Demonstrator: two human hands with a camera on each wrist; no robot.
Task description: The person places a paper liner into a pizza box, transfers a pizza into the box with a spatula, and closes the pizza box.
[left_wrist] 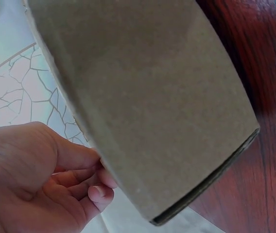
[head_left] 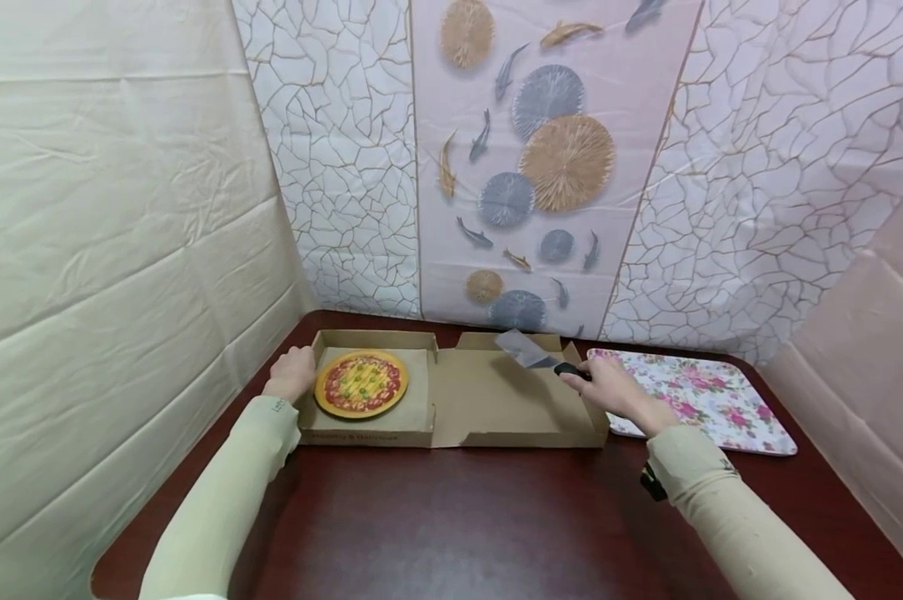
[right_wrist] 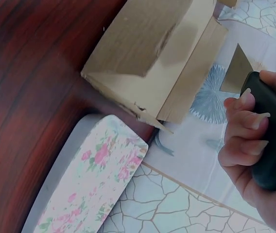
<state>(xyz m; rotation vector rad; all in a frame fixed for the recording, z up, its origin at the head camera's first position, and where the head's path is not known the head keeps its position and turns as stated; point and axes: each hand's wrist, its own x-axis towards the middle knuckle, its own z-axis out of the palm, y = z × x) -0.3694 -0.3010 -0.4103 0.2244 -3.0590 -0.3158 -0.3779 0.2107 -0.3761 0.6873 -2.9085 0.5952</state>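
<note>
An open cardboard pizza box (head_left: 496, 392) lies on the table, its lid folded out flat to the right. Its left half holds a round pizza (head_left: 363, 383) with yellow, red and green topping. My left hand (head_left: 291, 375) pinches the upper edge of the box's left wall between thumb and fingers; the left wrist view shows that cardboard wall (left_wrist: 147, 97) up close. With my right hand (head_left: 612, 387) I grip a pizza server by its black handle (right_wrist: 274, 141). The server's flat metal blade (head_left: 525, 348) points left, above the lid's back part.
A white tray with pink flowers (head_left: 710, 400) lies right of the box, beneath my right forearm. The dark red wooden table (head_left: 451, 517) reaches toward me. Patterned cloth (head_left: 346, 150) hangs behind the table, and pale cloth walls (head_left: 122, 250) stand at both sides.
</note>
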